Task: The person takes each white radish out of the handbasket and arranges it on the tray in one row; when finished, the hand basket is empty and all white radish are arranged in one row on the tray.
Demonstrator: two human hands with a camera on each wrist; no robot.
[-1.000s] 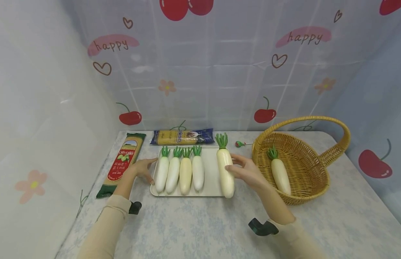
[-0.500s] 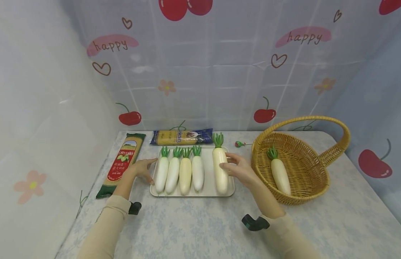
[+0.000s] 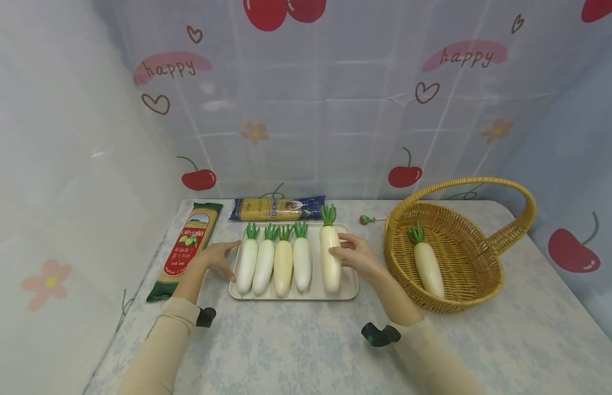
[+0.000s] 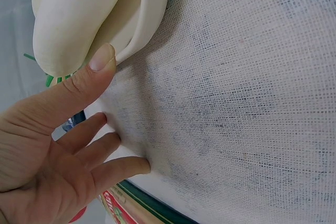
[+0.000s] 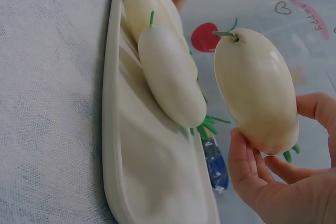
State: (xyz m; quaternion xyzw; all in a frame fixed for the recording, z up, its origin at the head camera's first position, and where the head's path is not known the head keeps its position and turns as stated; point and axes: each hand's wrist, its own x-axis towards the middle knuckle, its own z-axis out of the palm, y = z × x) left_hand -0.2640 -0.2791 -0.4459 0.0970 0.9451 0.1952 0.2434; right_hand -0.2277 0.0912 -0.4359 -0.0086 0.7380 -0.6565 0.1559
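My right hand grips a white radish with green leaf stubs, thumb on one side and fingers on the other. In the right wrist view this radish is held up above the tray. Several more white radishes lie side by side on the tray's left part, one of them yellower. At the tray's left end, my left hand has its fingers spread and holds nothing. The left wrist view shows the thumb at the tray rim, with the other fingertips on the cloth.
A wicker basket with a tall handle stands at the right, one radish inside. Behind the tray lies a blue pasta packet; a red and green one lies at the left. A lollipop lies behind, near the basket.
My right hand has carried its radish leftward, from the tray's right edge to over its right part, nearer the row. The left hand has stayed in place.
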